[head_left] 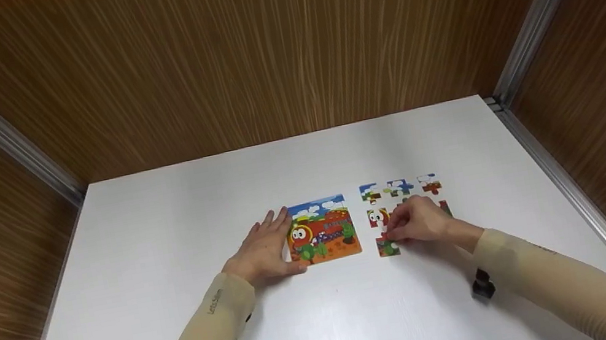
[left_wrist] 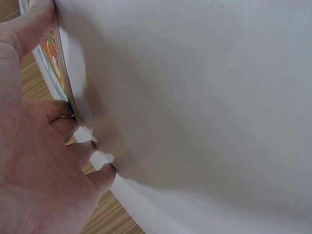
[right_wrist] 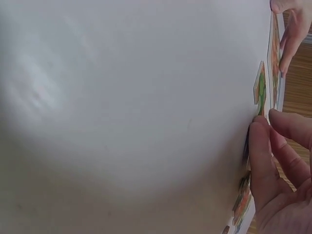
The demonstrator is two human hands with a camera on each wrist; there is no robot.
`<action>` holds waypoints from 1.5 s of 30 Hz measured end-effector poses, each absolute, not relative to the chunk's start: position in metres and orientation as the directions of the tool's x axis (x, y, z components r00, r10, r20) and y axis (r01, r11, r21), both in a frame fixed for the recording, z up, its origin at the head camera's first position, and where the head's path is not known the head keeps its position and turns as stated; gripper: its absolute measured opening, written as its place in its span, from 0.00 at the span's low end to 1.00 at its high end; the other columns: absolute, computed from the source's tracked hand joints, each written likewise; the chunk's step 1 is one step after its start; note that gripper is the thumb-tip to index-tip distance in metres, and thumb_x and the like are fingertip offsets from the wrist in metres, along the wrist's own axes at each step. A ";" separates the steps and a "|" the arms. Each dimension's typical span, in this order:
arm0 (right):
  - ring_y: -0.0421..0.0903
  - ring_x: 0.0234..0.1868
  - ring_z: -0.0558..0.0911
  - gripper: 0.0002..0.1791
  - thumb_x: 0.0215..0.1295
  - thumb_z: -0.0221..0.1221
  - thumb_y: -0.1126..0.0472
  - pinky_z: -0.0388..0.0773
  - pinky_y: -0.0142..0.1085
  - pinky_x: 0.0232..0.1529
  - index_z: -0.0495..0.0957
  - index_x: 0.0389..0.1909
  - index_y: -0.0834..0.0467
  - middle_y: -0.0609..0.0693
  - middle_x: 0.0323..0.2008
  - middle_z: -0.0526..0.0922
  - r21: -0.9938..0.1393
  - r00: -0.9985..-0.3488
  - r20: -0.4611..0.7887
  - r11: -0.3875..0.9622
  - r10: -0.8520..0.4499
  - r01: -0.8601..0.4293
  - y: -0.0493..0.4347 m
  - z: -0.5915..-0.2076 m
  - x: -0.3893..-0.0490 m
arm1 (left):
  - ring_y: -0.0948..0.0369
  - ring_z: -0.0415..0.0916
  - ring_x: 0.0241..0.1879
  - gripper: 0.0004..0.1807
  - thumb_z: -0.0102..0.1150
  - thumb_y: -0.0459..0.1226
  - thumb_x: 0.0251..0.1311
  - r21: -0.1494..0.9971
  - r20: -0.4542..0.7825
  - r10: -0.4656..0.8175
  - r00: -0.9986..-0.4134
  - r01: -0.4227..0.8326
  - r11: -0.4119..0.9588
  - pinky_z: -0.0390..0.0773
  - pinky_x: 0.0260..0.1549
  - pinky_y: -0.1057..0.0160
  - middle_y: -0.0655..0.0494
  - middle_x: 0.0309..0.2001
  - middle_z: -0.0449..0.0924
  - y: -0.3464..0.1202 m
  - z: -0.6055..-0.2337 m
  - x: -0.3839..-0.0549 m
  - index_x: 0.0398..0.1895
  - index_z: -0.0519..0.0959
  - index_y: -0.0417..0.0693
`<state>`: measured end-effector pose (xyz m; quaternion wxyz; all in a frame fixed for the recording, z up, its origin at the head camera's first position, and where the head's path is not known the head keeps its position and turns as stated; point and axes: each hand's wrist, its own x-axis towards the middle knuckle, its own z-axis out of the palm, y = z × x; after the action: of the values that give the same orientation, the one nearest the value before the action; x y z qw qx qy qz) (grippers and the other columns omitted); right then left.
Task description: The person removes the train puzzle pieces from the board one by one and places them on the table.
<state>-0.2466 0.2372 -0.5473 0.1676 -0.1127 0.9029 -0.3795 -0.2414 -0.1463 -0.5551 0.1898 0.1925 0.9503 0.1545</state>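
Observation:
A square picture board [head_left: 324, 235] with a cartoon red train lies on the white table. My left hand [head_left: 264, 251] rests along its left side, fingers spread and straight at the upper edge, thumb at the lower left corner; the left wrist view shows the fingertips [left_wrist: 105, 178] against the white surface. To the right of the board, my right hand [head_left: 421, 221] bends over loose puzzle pieces. Its thumb and fingertips pinch the edge of the orange-and-green puzzle piece [head_left: 388, 247] at the lower left of the group. The hand hides several other pieces.
Loose pieces stand in rough rows: a blue-and-white piece [head_left: 369, 191] and another blue piece [head_left: 399, 186] at the back, one with an eyed face [head_left: 377, 217] below. Brown wood-grain panels [head_left: 280, 43] enclose the table. A small black object [head_left: 482, 286] shows beside the right sleeve.

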 end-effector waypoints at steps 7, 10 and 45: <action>0.39 0.31 0.85 0.03 0.70 0.75 0.62 0.81 0.28 0.33 0.93 0.38 0.58 0.51 0.34 0.94 -0.728 -0.919 -0.174 0.675 -0.353 -0.121 0.226 -0.538 -0.250 | 0.49 0.33 0.96 0.69 0.74 0.65 0.61 0.369 -0.303 0.418 -0.857 0.299 0.880 0.41 0.93 0.40 0.56 0.96 0.38 -0.147 -0.555 -0.241 0.95 0.46 0.51; 0.40 0.32 0.84 0.03 0.69 0.76 0.61 0.80 0.30 0.33 0.93 0.39 0.57 0.52 0.36 0.95 -0.730 -0.913 -0.165 0.669 -0.374 -0.142 0.219 -0.534 -0.253 | 0.49 0.33 0.96 0.69 0.74 0.66 0.61 0.369 -0.303 0.419 -0.856 0.300 0.880 0.42 0.93 0.40 0.56 0.96 0.38 -0.147 -0.555 -0.241 0.95 0.46 0.51; 0.44 0.43 0.91 0.20 0.63 0.82 0.61 0.92 0.39 0.48 0.93 0.55 0.59 0.55 0.50 0.96 -0.678 -0.766 -0.179 0.642 -0.617 -0.358 0.126 -0.523 -0.276 | 0.52 0.32 0.96 0.69 0.75 0.67 0.61 0.377 -0.324 0.398 -0.858 0.269 0.886 0.39 0.94 0.43 0.59 0.96 0.37 -0.145 -0.555 -0.241 0.95 0.46 0.53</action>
<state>-0.2760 0.1261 -0.5230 0.2016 -0.2759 0.8835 -0.3205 -0.2411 -0.1448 -0.5546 0.2005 0.1756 0.9502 0.1613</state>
